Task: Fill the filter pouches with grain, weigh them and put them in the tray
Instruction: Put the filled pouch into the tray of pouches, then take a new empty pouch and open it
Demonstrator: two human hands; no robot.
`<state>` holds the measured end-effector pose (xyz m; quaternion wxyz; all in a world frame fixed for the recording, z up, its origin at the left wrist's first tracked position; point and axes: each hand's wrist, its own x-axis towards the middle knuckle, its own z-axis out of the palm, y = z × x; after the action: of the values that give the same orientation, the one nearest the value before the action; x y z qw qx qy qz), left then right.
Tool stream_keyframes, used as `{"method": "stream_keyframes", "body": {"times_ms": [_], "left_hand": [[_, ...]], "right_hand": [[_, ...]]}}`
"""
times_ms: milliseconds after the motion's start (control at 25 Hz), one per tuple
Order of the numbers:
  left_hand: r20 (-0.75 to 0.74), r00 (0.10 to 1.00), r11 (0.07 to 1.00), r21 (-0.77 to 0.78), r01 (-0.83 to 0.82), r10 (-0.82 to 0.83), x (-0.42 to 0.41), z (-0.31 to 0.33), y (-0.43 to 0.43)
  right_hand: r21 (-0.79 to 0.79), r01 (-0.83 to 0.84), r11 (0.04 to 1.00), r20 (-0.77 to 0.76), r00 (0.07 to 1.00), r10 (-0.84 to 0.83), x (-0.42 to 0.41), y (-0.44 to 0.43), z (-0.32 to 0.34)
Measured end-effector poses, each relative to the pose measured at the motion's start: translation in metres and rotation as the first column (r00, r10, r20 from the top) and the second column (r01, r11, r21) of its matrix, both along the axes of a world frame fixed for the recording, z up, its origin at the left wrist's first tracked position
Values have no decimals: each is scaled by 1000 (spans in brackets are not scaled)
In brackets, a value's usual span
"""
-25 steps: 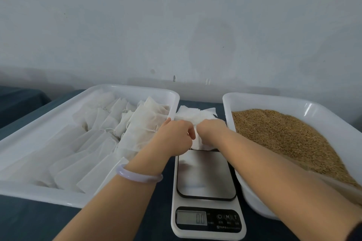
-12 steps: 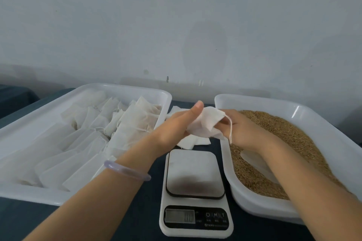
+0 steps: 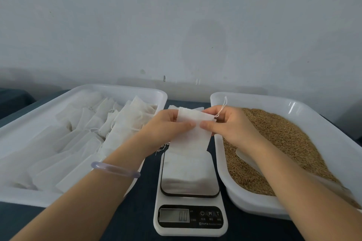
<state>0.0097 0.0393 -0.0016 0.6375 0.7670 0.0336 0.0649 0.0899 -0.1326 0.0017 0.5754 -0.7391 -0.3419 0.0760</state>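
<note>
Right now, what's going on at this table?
A person is working with both hands. The left hand and right hand pinch the top edge of a flat, empty-looking filter pouch just above the scale, apparently opening it. The right tray holds loose grain. The left tray holds many white pouches. Filling of this pouch has not started yet.
</note>
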Motion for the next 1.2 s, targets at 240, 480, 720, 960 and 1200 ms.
{"method": "stream_keyframes", "body": {"times_ms": [240, 480, 720, 960, 1200], "left_hand": [[-31, 998, 992, 113, -57, 61, -2, 1, 1], [-17, 998, 980, 191, -50, 54, 0, -1, 2], [-74, 995, 976, 201, 78, -65, -3, -2, 1], [-120, 979, 951, 243, 190, -165, -6, -1, 1], [-170, 938, 936, 133, 325, -301, -12, 2, 0]], "right_hand": [[17, 66, 998, 225, 972, -68, -11, -2, 5], [-184, 66, 981, 447, 894, 23, -16, 0, 4], [-185, 6, 983, 166, 986, 25, -15, -1, 5], [-266, -138, 954, 214, 957, 198, -23, -3, 13], [-244, -166, 955, 168, 963, 210, -19, -8, 13]]}}
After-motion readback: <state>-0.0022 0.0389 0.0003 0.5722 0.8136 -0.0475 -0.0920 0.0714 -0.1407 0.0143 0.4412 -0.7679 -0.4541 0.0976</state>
